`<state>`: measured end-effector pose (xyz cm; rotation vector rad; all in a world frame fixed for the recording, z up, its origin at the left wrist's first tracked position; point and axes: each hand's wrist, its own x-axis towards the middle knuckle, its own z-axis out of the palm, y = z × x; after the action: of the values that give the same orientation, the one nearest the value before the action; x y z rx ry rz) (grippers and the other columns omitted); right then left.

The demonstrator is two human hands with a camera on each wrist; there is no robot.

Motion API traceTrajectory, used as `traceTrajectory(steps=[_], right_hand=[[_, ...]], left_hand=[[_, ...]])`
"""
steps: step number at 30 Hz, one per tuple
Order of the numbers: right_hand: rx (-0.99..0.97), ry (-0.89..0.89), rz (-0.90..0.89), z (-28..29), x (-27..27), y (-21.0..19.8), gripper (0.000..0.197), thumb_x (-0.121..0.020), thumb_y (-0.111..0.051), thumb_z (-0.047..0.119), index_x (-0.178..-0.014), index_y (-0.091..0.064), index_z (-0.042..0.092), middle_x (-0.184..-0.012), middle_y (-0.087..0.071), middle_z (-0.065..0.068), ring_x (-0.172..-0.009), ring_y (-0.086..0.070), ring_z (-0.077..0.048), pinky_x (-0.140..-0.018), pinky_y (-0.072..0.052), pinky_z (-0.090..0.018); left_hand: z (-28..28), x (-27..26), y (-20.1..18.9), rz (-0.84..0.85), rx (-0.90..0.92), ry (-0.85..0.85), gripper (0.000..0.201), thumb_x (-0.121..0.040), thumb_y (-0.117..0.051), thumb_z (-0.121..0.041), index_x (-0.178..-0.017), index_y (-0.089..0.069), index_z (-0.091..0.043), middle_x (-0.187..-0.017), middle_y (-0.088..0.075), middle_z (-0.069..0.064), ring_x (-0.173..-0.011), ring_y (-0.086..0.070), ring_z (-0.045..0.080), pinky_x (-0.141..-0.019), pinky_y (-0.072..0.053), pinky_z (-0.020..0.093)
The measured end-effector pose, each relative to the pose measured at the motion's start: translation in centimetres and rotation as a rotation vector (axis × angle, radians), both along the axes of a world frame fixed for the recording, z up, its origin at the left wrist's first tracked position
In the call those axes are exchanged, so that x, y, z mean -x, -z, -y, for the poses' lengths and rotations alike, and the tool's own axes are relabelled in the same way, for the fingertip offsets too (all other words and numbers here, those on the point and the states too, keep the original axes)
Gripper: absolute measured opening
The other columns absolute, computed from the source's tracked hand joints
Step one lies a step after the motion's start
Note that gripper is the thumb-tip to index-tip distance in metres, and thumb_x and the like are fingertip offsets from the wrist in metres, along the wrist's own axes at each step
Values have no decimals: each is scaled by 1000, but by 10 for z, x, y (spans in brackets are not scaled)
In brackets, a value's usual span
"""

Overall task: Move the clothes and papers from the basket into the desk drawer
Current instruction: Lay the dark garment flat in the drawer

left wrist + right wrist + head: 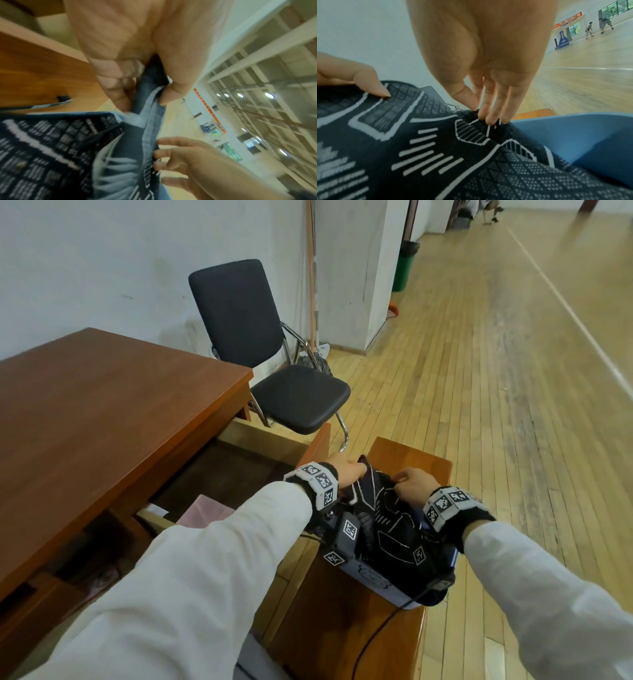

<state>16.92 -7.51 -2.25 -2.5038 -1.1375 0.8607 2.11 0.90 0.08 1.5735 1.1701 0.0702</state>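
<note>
Both your hands are on the dark patterned knit garment [387, 518]. Your left hand [346, 470] pinches its far-left edge, with the thumb [171, 93] pressing fabric against the curled fingers. Your right hand [412, 484] grips a raised fold near the far edge, fingertips [491, 119] dug into the knit. Neither hand is free.

The garment is bunched in the blue basket [373, 580], draped over its rim; the right wrist view shows the blue wall [573, 135] right beside the knit. The basket sits on a small wooden stand [404, 460], not on the tabletop [102, 405].

Key relation: the open desk drawer [239, 470] lies to your left of the basket, just beside it, with its front panel [318, 443] near your left hand. Something pink and a white sheet [205, 508] already lie in the drawer's near end. The left hand is the nearer one to the drawer, so the carry probably goes up over the rim, then leftward with the left hand leading.

The garment's long axis cannot be told while it is crumpled. Papers in the basket are not visible under the cloth. A cable [376, 635] trails off the stand and may snag. The job looks partly done.
</note>
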Motion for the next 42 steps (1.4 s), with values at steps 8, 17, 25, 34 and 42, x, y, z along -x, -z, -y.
traceTrajectory(steps=[8, 17, 25, 34, 42], right_hand=[[72, -17, -262, -7, 4, -19, 16, -85, -57, 14, -95, -65, 4, -97, -63, -14, -89, -60, -29, -79, -49, -32], [-180, 29, -522, -57, 41, -61, 18, -92, -63, 16, -105, -57, 6, -75, -71, -8, -66, -69, -23, -77, -55, -40], [-144, -238, -335, -114, 123, -76, 24, -94, -56, 12, -113, -59, -1, -76, -65, -14, -62, -63, -21, -55, -53, -25], [-150, -406, -105, -155, 178, -29, 23, -92, -48, 3, -109, -48, 18, -86, -64, -8, -64, -70, -20, -61, -61, -35], [30, -580, -79, -170, 196, 3, 13, -92, -52, 8, -93, -64, 12, -88, -72, -10, -74, -72, -20, -71, -60, -30]], left_hand=[[-20, 25, -73, 269, -342, -234, 30, -87, -53, -8, -116, -53, -14, -95, -54, -1, -81, -53, 12, -69, -43, 24], [-85, 135, -74, 16, -536, -346, 24, -86, -56, 0, -104, -53, -15, -118, -55, 7, -106, -54, 22, -82, -42, 28], [-104, 201, -38, -208, -522, -310, 37, -90, -48, 4, -102, -72, -21, -130, -58, 7, -105, -60, 26, -77, -46, 26], [-116, 215, 13, -427, -432, -200, 45, -91, -43, 4, -129, -59, -14, -137, -53, 11, -121, -54, 31, -101, -47, 35], [-130, 231, 46, -550, -351, -164, 40, -94, -45, 1, -130, -57, -10, -139, -50, 13, -123, -53, 30, -99, -44, 34]])
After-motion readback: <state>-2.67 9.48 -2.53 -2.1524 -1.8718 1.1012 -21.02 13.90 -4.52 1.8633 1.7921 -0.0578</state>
